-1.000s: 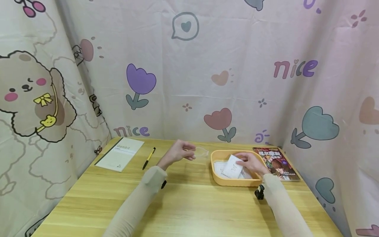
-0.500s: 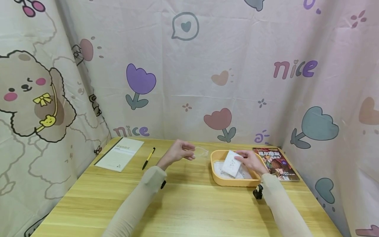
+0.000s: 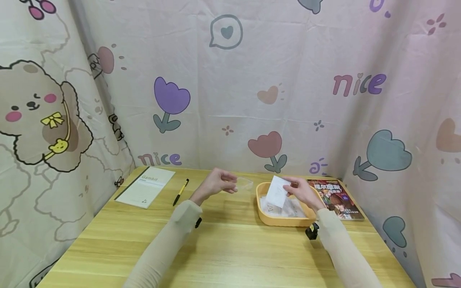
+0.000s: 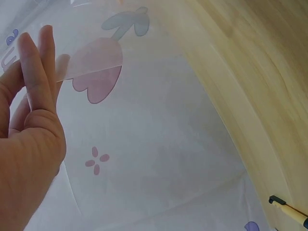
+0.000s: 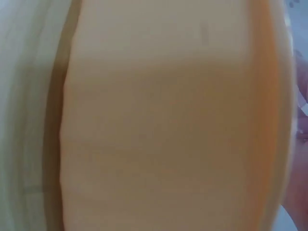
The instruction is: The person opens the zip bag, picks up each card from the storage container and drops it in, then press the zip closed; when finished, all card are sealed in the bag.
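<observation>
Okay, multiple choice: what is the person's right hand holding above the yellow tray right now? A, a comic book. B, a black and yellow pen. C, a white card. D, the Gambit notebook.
C: the right hand pinches a white card above the yellow tray, while the pen, the comic book and the notebook lie untouched on the table.

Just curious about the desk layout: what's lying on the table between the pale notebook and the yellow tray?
In the head view, a pen lies there, and the left hand is raised, holding a clear plastic sleeve.
</observation>
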Action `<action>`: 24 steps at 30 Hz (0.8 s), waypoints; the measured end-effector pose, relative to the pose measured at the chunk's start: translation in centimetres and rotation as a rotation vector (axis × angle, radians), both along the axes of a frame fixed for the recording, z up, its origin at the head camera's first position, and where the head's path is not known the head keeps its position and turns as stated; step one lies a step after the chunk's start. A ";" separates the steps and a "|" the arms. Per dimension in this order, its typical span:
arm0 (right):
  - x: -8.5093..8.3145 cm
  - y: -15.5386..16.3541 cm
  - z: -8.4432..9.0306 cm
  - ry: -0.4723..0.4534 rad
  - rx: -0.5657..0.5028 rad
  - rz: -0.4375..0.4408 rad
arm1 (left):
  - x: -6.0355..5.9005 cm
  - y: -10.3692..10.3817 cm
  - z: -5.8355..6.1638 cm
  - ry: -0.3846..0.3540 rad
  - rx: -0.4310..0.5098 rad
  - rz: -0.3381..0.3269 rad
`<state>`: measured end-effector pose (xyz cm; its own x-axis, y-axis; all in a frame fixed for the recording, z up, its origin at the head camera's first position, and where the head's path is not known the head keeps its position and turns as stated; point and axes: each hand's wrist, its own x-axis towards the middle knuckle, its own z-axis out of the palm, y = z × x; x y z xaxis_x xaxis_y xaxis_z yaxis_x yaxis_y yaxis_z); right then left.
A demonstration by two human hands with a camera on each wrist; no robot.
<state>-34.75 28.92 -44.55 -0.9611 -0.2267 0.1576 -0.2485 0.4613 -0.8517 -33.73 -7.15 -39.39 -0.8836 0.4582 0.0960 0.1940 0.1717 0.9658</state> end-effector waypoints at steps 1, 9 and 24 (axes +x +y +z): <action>0.0 -0.1 0.1 0.014 -0.007 -0.003 | 0.0 0.0 0.0 -0.002 0.001 0.001; 0.5 -1.1 0.8 0.054 -0.114 -0.022 | 0.3 0.1 0.1 -0.025 -0.011 0.029; 1.1 -3.1 2.4 0.146 -0.300 -0.049 | 0.4 0.1 0.2 -0.042 0.007 0.016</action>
<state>-33.62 25.84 -42.18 -0.9322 -0.1035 0.3468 -0.3613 0.2102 -0.9084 -33.34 -7.00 -39.15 -0.8942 0.4434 0.0617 0.1503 0.1675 0.9744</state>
